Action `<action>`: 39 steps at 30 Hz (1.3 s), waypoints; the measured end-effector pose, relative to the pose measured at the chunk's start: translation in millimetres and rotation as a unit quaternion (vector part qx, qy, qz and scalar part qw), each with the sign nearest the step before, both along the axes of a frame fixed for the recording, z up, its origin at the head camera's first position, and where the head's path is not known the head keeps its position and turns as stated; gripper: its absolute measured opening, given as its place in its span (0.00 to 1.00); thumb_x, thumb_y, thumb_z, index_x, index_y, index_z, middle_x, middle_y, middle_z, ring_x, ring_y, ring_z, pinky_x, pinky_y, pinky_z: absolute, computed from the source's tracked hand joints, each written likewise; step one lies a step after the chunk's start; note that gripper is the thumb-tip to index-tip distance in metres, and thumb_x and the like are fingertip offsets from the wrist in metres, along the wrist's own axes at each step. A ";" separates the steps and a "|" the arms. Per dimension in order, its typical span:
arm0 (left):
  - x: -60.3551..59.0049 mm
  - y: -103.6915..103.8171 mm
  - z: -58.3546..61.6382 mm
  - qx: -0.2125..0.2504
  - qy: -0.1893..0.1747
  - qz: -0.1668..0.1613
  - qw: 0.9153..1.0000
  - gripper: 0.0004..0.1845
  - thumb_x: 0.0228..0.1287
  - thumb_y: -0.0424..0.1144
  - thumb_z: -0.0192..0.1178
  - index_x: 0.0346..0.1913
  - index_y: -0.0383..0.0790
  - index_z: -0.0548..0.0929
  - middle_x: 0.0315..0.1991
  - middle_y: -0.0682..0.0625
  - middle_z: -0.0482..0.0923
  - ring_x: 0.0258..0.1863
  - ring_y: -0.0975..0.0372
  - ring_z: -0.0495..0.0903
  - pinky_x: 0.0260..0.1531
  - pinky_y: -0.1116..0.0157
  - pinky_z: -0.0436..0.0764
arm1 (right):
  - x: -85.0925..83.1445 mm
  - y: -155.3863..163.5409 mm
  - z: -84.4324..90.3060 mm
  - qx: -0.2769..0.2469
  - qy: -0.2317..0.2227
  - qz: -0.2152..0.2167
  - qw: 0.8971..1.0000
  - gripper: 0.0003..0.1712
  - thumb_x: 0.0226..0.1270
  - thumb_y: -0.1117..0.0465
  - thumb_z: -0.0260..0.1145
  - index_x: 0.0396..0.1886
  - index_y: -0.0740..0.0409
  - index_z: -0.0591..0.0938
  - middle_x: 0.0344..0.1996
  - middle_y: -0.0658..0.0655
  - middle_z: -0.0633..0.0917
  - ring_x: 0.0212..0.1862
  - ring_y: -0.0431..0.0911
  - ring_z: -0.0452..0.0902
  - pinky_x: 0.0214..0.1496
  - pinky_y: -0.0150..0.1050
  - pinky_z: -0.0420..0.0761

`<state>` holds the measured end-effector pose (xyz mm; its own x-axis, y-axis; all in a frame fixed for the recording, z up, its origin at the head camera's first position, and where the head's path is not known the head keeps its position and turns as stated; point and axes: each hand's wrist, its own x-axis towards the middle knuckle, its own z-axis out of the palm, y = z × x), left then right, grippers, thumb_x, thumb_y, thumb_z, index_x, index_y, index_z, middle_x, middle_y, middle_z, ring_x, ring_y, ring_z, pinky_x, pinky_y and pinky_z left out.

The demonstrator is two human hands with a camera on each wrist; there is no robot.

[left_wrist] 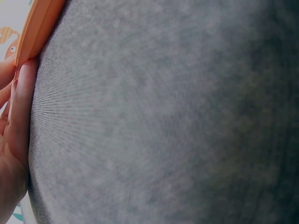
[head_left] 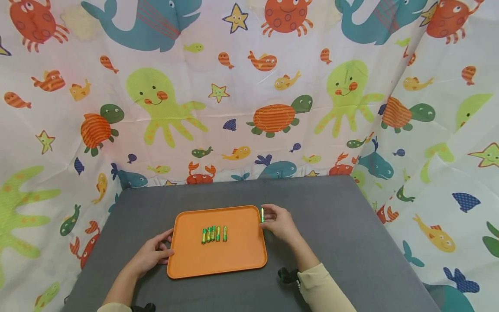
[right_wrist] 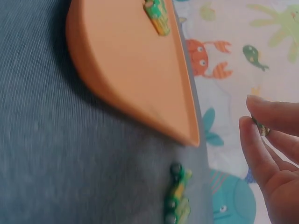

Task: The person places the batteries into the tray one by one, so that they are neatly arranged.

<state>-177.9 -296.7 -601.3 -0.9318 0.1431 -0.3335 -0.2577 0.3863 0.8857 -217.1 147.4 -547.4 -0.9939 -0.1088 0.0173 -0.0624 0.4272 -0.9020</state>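
Note:
An orange tray (head_left: 234, 255) lies on the grey table, with several green-and-gold batteries (head_left: 213, 234) in a row near its middle. My left hand (head_left: 150, 253) grips the tray's left edge between thumb and fingers, which the left wrist view shows close up at the orange rim (left_wrist: 39, 28). Just above the tray's right edge, my right hand (head_left: 281, 223) pinches one battery (head_left: 262, 215) between thumb and fingertips. In the right wrist view that battery (right_wrist: 262, 129) is mostly hidden by the fingers. More green-and-yellow batteries (right_wrist: 177, 198) lie on the table beside the tray there, somewhat blurred.
The grey table (head_left: 323, 208) extends around the tray on all sides. Behind and beside it hangs a white curtain (head_left: 230, 160) printed with sea animals. Dark straps (head_left: 288, 275) sit at the wrists, by the light sleeves.

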 end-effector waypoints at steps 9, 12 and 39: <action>-0.2 -1.3 -2.2 0.004 0.004 -0.003 1.000 0.43 0.63 0.36 0.70 0.78 0.45 0.61 0.56 0.42 0.69 0.39 0.54 0.77 0.37 0.59 0.87 | 1.2 -21.6 4.1 0.005 -0.002 0.026 1.000 0.32 0.56 0.70 0.77 0.61 0.53 0.81 0.48 0.56 0.85 0.47 0.49 0.83 0.46 0.41 0.85; -0.3 -1.6 -2.8 0.007 0.005 -0.006 1.000 0.43 0.63 0.36 0.70 0.78 0.44 0.61 0.56 0.42 0.68 0.39 0.54 0.77 0.37 0.59 0.87 | 1.6 -26.2 4.5 0.006 0.002 0.035 0.999 0.32 0.56 0.69 0.77 0.62 0.54 0.81 0.49 0.56 0.85 0.49 0.52 0.83 0.48 0.42 0.85; -0.5 -1.5 -1.2 0.001 0.010 -0.009 1.000 0.43 0.63 0.35 0.70 0.79 0.43 0.60 0.56 0.41 0.68 0.39 0.55 0.77 0.36 0.59 0.87 | -7.6 -77.6 -25.3 0.025 -0.043 0.100 0.994 0.34 0.53 0.69 0.80 0.61 0.60 0.81 0.48 0.57 0.83 0.48 0.51 0.82 0.47 0.43 0.84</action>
